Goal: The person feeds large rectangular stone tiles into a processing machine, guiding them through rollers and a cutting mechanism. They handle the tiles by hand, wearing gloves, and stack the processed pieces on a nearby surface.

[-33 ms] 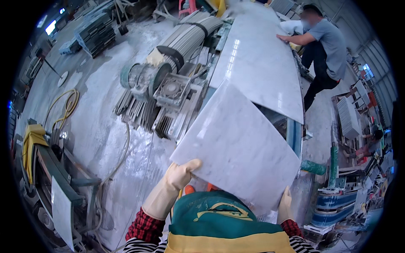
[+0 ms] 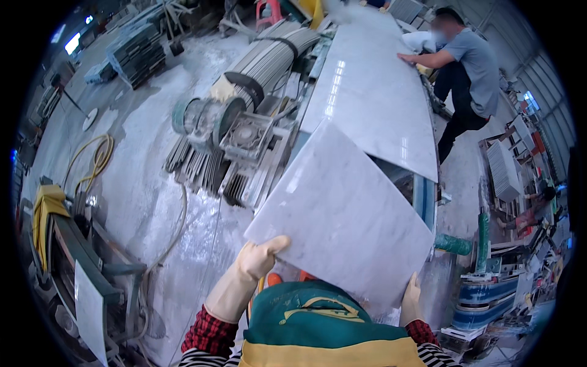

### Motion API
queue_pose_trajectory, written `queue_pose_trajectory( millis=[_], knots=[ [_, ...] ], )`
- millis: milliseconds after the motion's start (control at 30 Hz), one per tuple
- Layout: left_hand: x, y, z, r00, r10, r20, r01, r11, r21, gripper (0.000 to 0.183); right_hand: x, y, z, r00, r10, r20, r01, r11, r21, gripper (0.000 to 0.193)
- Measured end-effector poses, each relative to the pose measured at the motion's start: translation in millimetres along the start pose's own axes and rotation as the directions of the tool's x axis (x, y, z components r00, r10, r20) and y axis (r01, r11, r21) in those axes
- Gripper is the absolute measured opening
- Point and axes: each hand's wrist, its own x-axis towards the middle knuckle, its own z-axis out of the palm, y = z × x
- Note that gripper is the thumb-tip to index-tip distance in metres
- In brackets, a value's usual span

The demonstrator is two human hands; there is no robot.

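A square white stone tile (image 2: 342, 214) with faint grey marbling is held tilted in front of my green and yellow apron. My left hand (image 2: 260, 258), in a cream rubber glove, grips its left edge near the corner, thumb on top and fingers hidden beneath. My right hand (image 2: 413, 303), gloved alike, holds the lower right edge; most of its fingers are behind the tile. The tile's far corner overlaps the near end of a large, glossy white slab (image 2: 367, 79), which lies on a long machine bed (image 2: 424, 199). Whether they touch, I cannot tell.
Left of the bed stands a motor with a gearbox (image 2: 247, 137), beside bundled grey strips (image 2: 269, 58). A co-worker (image 2: 474, 73) leans over the slab's right side. Hoses (image 2: 183, 214) cross the wet floor. A metal frame (image 2: 79, 244) with a leaning white panel (image 2: 90, 312) stands at lower left.
The view has shifted very slightly, and the tile sits a few pixels lower and further left. My grip on it looks the same.
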Motion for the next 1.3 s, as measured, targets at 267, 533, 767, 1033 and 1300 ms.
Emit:
queue_pose_trajectory(
  millis=[267,533,767,1033,1300],
  knots=[
    [-10.5,26.9,22.9,0.983,0.049,0.178,-0.041,0.998,-0.048,0.053,43.8,49.7,19.1,0.993,-0.051,-0.105,0.068,0.982,0.174,0.067],
    [-31.7,53.8,32.4,0.946,-0.159,0.282,0.099,0.972,0.215,0.055,32.8,40.3,29.7,0.999,0.026,-0.048,-0.010,0.955,0.296,0.075],
    [-35.9,58.1,35.8,0.945,-0.186,0.268,0.080,0.929,0.361,0.060,34.1,41.6,26.5,0.993,0.058,-0.099,-0.035,0.975,0.221,0.078],
    [-25.3,45.2,21.6,0.928,-0.118,0.355,0.034,0.972,0.234,0.063,34.5,40.4,21.6,0.981,0.140,-0.136,-0.122,0.983,0.134,0.083],
    [-29.8,25.2,17.8,0.954,-0.042,0.298,0.013,0.995,0.101,0.066,45.3,52.9,-8.3,0.976,0.158,-0.149,-0.164,0.986,-0.029,0.079]
  ],
)
